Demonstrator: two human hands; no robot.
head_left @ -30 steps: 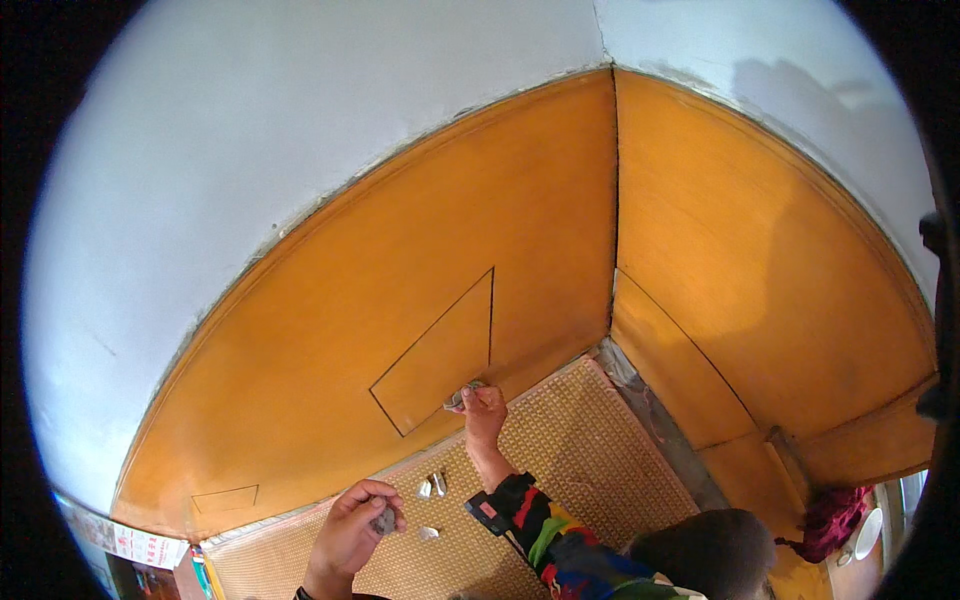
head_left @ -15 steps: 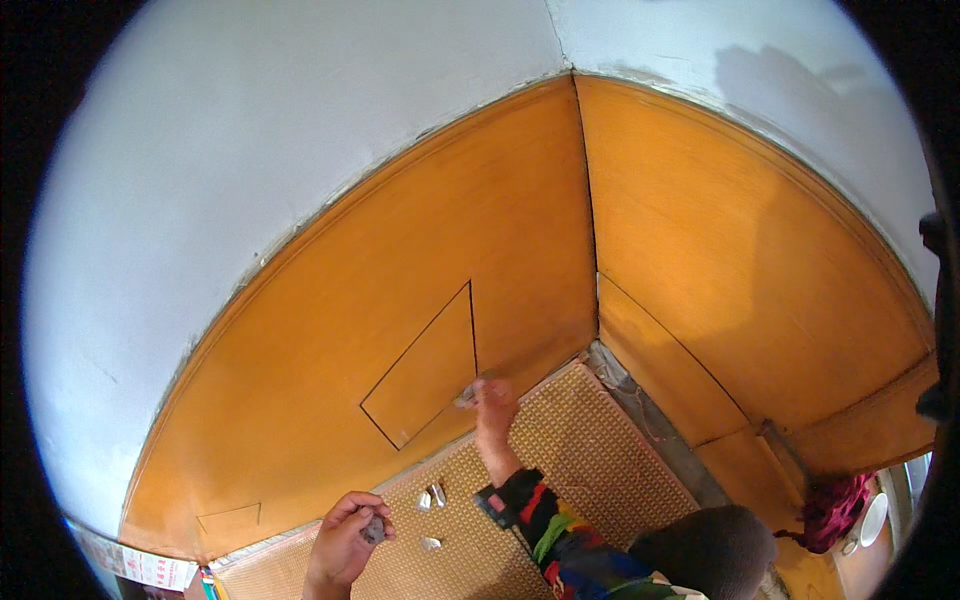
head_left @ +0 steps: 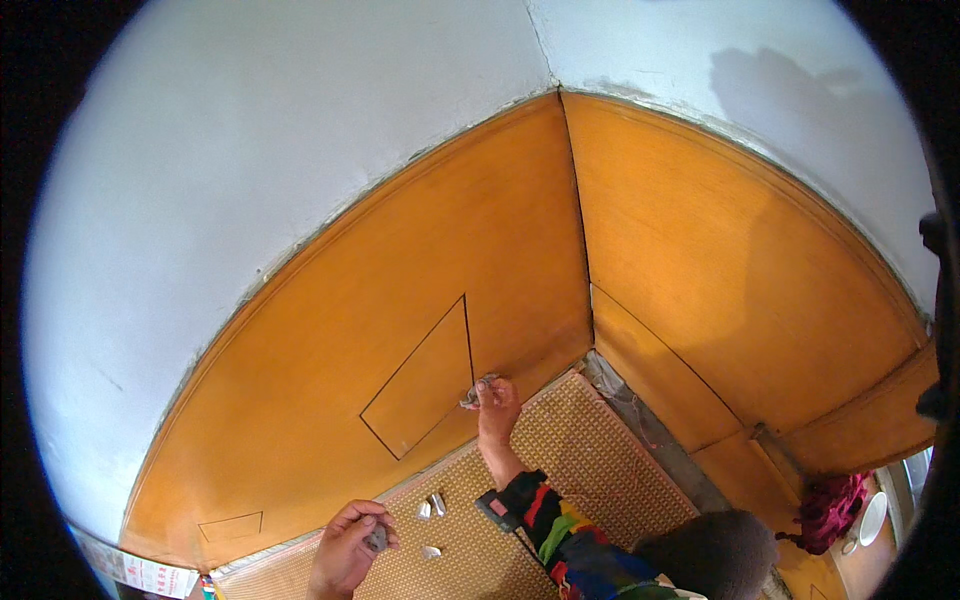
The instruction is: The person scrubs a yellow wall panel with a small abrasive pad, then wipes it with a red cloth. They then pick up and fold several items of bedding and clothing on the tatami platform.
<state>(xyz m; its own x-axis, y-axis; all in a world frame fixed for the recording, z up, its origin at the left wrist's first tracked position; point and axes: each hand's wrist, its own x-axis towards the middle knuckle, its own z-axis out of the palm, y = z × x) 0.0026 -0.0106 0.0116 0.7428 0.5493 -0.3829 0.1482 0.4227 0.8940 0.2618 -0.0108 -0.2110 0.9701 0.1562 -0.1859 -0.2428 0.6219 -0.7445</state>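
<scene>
My right hand [head_left: 498, 408] is closed around a crumpled grey wad [head_left: 474, 394], too blurred to name. The wad touches the orange-brown wooden panel [head_left: 330, 385], at the lower right corner of a four-sided black outline [head_left: 414, 352] on it. Lower and to the left, my left hand [head_left: 350, 545] has its fingers curled round a dark grey lump [head_left: 376, 538]. Several small silvery pieces [head_left: 437, 503] lie between my hands on a woven tan mat [head_left: 545, 480]. A multicoloured sleeve [head_left: 565, 535] covers my right forearm.
A second wooden panel [head_left: 690, 250] meets the first at a corner, below a white wall [head_left: 250, 130]. At the lower right are a dark rounded shape [head_left: 710, 548], a maroon cloth [head_left: 832, 508] and a white bowl [head_left: 873, 518]. Printed paper [head_left: 150, 575] lies lower left.
The whole view has shifted slightly. My right hand stays by the outline's corner, with the grey wad now showing above its fingers. My left hand keeps its lump.
</scene>
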